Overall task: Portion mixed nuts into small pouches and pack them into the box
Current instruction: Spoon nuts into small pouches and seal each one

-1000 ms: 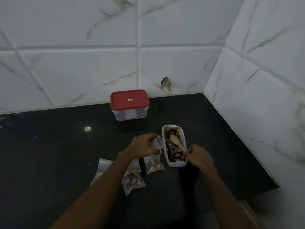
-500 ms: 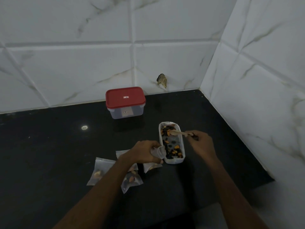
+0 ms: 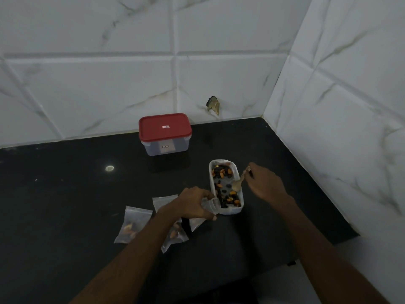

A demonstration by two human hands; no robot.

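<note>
Black stone countertop point(image 3: 65, 205) fills the lower view, closed in at the back and right by a white marble-patterned tiled wall point(image 3: 109, 84). Near the back wall stands the clear box point(image 3: 164, 148), its red lid point(image 3: 164, 128) on, well apart from both hands. Nearer the person lies a long white tray point(image 3: 230, 211) with mixed nuts point(image 3: 221, 172) spread along its floor. The left hand point(image 3: 192, 204) sits just beside the tray's near left corner, fingers curled round an open pouch point(image 3: 210, 204) whose mouth faces the tray wall and seems to touch it. Under and left of that wrist, several filled pouches point(image 3: 133, 224) lie flat on the counter, partly hidden by the forearm. The right hand point(image 3: 266, 185) hovers at the tray's right side, its fingers pinching the end of a small wooden spoon point(image 3: 237, 183). The handle slants down from the fingers over the right rim, and the bowl rests low near the tray's middle, close to the nuts; whether it carries any cannot be told. Half a second ago the spoon lay level across the tray's far end with its bowl pointing left. It has since swung so the bowl points down toward the middle, while the left hand has kept the pouch in the same spot.
</note>
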